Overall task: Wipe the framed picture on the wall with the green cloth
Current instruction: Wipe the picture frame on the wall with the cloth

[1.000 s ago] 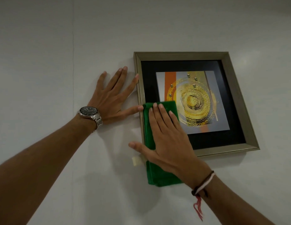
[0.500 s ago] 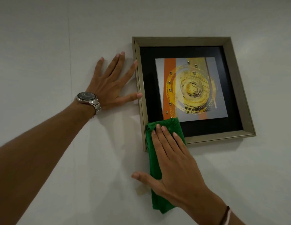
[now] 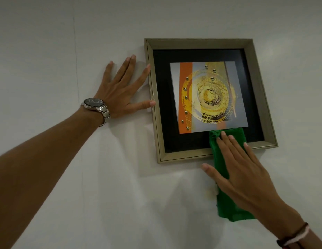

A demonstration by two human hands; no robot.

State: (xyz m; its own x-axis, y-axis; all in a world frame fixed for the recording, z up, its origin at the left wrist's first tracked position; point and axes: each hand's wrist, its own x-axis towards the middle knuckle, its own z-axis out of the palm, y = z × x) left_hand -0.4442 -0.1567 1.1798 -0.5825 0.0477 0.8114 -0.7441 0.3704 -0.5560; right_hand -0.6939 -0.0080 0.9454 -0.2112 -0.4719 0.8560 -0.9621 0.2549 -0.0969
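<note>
White wall [image 3: 48, 42], smooth, faint vertical seam. Framed picture [image 3: 207, 45] hangs on wall: square, metallic moulded frame, black mat, gold-orange circular print. Green cloth [image 3: 226, 203]: textured, folded strip, long axis vertical, crossing frame's bottom edge near right corner. Right hand [image 3: 241, 169] flat, fingers extended, pressing cloth. Left hand [image 3: 120, 94] splayed flat on wall, fingertips touching frame's left edge, grasping nothing; wristwatch [image 3: 93, 103] on wrist.
</note>
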